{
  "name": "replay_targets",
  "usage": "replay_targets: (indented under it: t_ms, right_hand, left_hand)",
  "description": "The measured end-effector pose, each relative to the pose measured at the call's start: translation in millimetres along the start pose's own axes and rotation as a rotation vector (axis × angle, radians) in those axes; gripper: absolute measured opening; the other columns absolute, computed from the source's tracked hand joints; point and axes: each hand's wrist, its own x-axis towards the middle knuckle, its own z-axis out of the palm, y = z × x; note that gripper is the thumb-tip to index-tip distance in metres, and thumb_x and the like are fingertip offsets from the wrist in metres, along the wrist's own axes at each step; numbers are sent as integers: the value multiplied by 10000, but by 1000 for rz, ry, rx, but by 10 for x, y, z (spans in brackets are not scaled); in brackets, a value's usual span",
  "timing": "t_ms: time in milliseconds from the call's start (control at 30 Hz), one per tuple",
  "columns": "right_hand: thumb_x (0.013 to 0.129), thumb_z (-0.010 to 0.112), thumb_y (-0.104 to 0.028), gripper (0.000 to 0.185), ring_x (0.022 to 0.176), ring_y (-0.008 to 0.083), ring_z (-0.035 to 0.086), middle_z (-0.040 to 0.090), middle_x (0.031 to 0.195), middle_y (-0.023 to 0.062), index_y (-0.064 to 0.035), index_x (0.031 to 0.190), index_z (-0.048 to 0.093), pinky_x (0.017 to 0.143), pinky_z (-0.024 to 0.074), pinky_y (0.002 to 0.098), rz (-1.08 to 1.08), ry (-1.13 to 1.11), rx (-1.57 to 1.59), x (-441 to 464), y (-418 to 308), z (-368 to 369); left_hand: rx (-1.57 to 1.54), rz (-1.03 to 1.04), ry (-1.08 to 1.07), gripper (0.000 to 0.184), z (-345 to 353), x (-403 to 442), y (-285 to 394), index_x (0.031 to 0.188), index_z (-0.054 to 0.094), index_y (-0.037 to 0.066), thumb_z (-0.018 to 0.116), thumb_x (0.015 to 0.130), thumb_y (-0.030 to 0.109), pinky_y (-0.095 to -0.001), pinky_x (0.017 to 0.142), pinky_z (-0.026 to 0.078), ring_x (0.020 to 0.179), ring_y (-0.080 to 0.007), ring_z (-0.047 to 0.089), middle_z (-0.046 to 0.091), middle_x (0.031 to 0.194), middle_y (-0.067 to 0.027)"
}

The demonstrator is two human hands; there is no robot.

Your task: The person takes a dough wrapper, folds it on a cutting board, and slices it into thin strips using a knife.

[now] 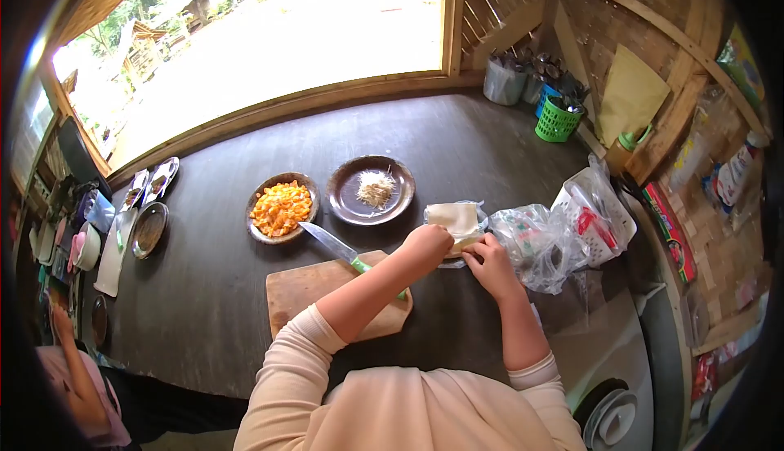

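Left hand (430, 240) and right hand (490, 261) work close together at the pale wrapper sheets (454, 216) — exact grip indiscernible — where slow, even peeling should limit tearing.

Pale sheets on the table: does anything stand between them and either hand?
Nothing visible does. The left hand and right hand are both at the near side of the pale sheets. The crumpled plastic bag lies to the right and the knife to the left, neither in between.
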Motion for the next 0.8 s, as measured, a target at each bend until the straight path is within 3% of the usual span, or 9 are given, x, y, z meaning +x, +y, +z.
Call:
replay_targets:
  t_ms: [267,600,800]
  right_hand:
    - [801,717,-175,157,825,316,644,615,916,120,-61,909,723,751,517,401,-24,-98,-16,-10,38,-43]
    - [814,710,-239,169,848,302,660,651,968,97,-117,927,740,749,530,393,-46,-68,-36,-36,-29,-39]
    - [836,673,-330,216,779,310,676,687,847,86,-161,946,749,712,537,402,30,-141,-122,-53,-126,-53]
  left_hand:
    - [-34,-2,-11,75,-37,74,-40,716,703,93,643,729,136,-392,666,536,729,-286,671,660,747,-106]
    - [114,34,-37,121,2,148,-81,675,698,90,656,740,183,-370,634,542,693,-282,676,668,700,-100]
    - [47,-12,-19,198,-3,177,-66,681,708,80,701,743,268,-388,618,539,678,-291,671,670,684,-97]
